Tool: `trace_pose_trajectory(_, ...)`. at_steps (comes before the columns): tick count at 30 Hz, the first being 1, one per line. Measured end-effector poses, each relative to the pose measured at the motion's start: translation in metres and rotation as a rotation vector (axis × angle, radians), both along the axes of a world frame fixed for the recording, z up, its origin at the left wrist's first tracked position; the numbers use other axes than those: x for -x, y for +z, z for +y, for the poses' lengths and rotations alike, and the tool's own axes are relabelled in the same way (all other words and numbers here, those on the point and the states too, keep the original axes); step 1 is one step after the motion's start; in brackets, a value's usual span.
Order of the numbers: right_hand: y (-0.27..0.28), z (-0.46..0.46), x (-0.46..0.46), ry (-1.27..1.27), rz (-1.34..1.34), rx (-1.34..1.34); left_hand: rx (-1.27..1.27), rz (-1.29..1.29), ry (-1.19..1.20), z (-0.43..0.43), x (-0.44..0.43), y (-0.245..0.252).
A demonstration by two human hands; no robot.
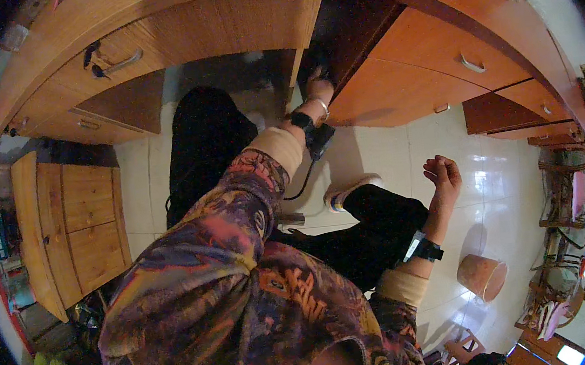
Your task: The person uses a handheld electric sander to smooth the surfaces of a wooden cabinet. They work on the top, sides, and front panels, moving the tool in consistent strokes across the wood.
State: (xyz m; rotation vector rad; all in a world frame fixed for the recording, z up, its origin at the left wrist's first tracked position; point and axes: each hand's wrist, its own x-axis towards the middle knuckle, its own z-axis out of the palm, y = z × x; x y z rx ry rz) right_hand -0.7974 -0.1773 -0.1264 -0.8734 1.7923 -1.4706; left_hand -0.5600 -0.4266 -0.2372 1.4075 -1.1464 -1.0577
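Observation:
My left hand (319, 87) reaches into the dark gap between a light wooden desk (235, 29) and a reddish-brown wooden cabinet (394, 88). Its fingers are lost in shadow, so whether they hold anything is hidden. A bracelet and a black wristband (301, 121) circle that wrist. Just below it is a small black box-shaped device (322, 141) with a black cable (303, 184) curving down from it. My right hand (442, 172) hangs over the tiled floor at the right, holding nothing, with its fingers loosely bent and partly apart. A black band (426, 250) is on the right wrist.
A key and a dark tag hang by a drawer handle (125, 63) on the light desk. At the left stands a small wooden cabinet (90, 223). A brownish bucket-shaped container (482, 276) is on the floor at the right, with wooden chairs (563, 198) beyond. My legs are bent below me.

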Motion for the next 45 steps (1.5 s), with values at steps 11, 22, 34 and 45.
trace_pose_trajectory(11,0.003,-0.003,-0.005,0.019,-0.021,0.018,0.818,-0.036,0.007,0.071,0.001,0.158)
trace_pose_trajectory(22,-0.001,0.000,0.001,0.026,-0.019,0.008,0.594,-0.239,-0.049,0.064,-0.011,0.067)
trace_pose_trajectory(34,0.007,-0.004,-0.006,0.027,0.003,-0.006,-0.523,0.028,-0.203,0.028,-0.007,-0.094)
trace_pose_trajectory(45,0.012,-0.005,-0.010,0.061,0.015,-0.025,-0.377,1.167,-0.253,0.066,0.001,0.119)
